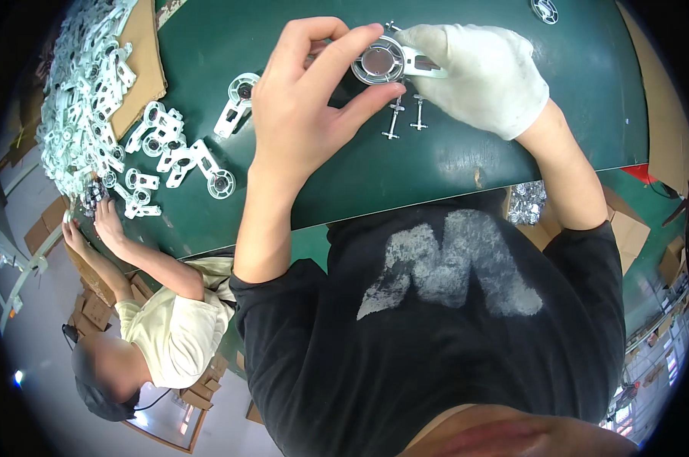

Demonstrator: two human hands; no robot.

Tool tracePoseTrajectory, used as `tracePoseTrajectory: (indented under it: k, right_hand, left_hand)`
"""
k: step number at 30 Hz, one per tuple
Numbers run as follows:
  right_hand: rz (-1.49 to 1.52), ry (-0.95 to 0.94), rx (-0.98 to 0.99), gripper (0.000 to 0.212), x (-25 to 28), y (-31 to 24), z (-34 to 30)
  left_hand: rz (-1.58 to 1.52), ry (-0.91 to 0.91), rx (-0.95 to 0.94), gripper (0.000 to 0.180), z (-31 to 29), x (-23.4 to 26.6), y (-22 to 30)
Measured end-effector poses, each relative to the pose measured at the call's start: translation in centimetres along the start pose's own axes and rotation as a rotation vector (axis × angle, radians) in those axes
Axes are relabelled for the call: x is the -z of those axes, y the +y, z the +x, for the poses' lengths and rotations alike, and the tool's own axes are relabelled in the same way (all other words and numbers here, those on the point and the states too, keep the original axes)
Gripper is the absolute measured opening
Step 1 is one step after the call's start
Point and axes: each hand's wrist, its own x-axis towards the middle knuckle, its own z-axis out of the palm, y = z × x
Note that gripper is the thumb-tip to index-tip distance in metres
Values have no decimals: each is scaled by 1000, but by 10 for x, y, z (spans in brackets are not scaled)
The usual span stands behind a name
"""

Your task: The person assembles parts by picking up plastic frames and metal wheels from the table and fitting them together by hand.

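Note:
Between my hands, over the green table, is a pale bracket with a round ring head (pixel 378 61) and a flat slotted arm. My bare left hand (pixel 306 95) curls its thumb and fingers around the ring's rim. In a white glove, my right hand (pixel 477 76) pinches the bracket's arm, and its fingertips are partly hidden. Just below the bracket lie two small metal T-shaped pins, one pin (pixel 392 122) nearer my left thumb and another pin (pixel 419 113) close to the glove. Part of a similar piece shows above the ring.
Several similar brackets (pixel 178 148) lie left on the green table (pixel 344 179), beside a large heap of them (pixel 85 99) and a cardboard sheet (pixel 142 68). One round part (pixel 545 11) rests at the far right. A co-worker (pixel 169 327) in a pale shirt reaches toward the heap.

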Motion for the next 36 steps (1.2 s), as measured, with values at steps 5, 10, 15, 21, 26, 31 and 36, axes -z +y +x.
tracePoseTrajectory:
  k: [5, 10, 15, 21, 26, 31, 36]
  right_hand:
    - [-6, -2, -36, 27, -9, 2, -3]
    - [4, 58, -7, 24, -14, -2, -6]
    - [123, -52, -103, 28, -3, -10, -5]
    - [711, -447, -264, 38, 11, -7, 4]
    - [845, -413, -292, 41, 9, -12, 4]
    - [340, -193, -103, 31, -4, -12, -9]
    - [142, 11, -52, 29, -21, -12, -16]
  left_hand:
    - [-118, 9, 83, 56, -11, -13, 1]
    - [-101, 47, 121, 54, -14, -14, 1]
    - [-51, 55, -62, 55, -11, -11, -4]
    - [-38, 95, -256, 57, -11, -15, -3]
    - [-592, 61, 205, 70, -13, -17, 17]
    - [-882, -69, 276, 55, -7, -14, 17]
    - [-837, 42, 274, 33, -3, -25, 17]
